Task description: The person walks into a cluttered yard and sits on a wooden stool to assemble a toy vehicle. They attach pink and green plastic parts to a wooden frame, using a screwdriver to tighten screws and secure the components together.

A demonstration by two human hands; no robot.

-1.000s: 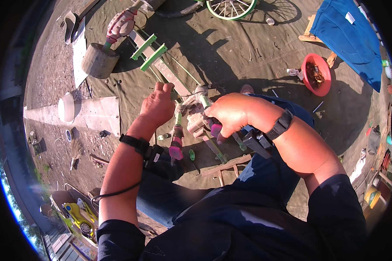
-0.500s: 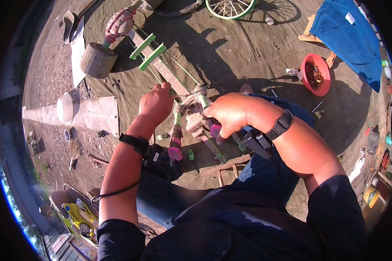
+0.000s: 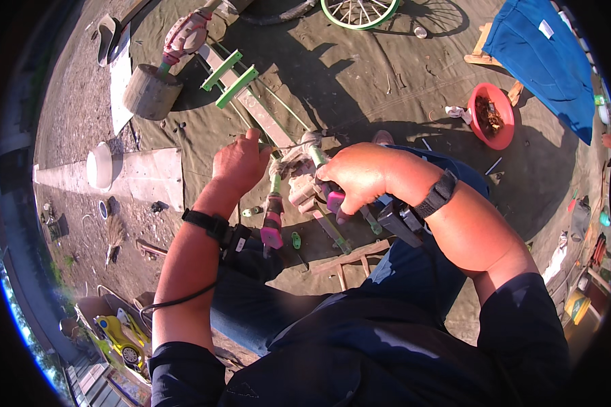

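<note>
A long model frame with a pale beam (image 3: 266,119), green crosspieces (image 3: 237,87) and pink-tipped green legs (image 3: 271,236) lies in front of me. Twine (image 3: 295,163) is wrapped around the joint where the legs meet the beam. Just left of that joint, my left hand (image 3: 239,164) is closed in a pinch; a thin strand runs from the fingers towards the binding. My right hand (image 3: 361,176) is closed around the right-hand green leg, its thumb beside a pink block (image 3: 335,201). The fingertips of that hand are partly hidden.
A wooden block (image 3: 153,91) and a wrapped bundle (image 3: 185,35) stand at the beam's far end. Beyond lies a green-rimmed spoked wheel (image 3: 360,13). To the right are a red bowl (image 3: 499,136) of scraps and a blue folding stool (image 3: 543,61). A white container (image 3: 100,167) sits left.
My left hand has shifted very slightly to the left, still pinched. The right hand keeps its hold on the leg, and the frame lies almost unchanged.
</note>
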